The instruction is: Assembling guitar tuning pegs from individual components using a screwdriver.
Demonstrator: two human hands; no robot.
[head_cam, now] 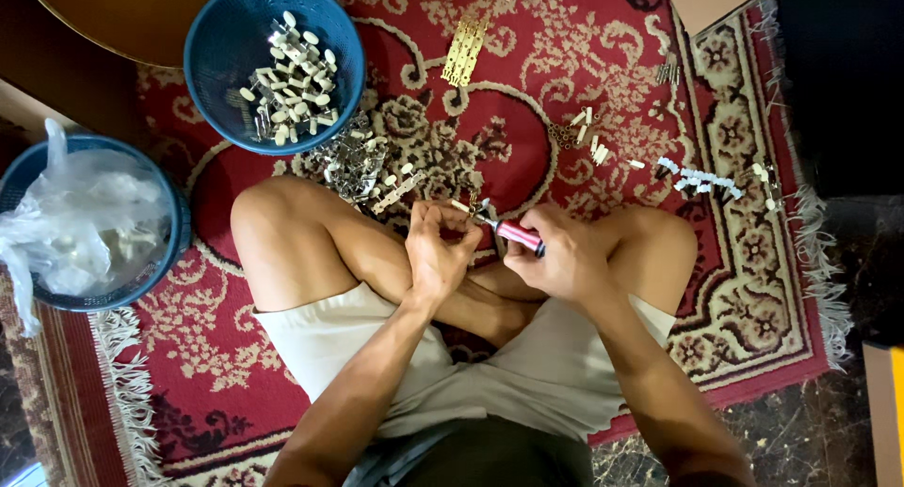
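You sit cross-legged on the rug point(753, 289), your hands meeting above your shins. Ahead and left of your left knee stands a basket point(226, 44) holding small parts point(292, 82); left of that knee, a second basket point(174, 237) holds a plastic bag point(85, 214). Just ahead of that knee lies a pile of metal clips point(353, 162). Ahead of your right knee, loose pieces point(702, 178) lie scattered.

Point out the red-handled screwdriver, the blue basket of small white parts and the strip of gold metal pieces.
red-handled screwdriver point(519, 234): head view, on the red handle above the right hand.
blue basket point(218, 35): head view, on its bare inner wall, left side.
strip of gold metal pieces point(464, 50): head view, mid-strip on the carpet.
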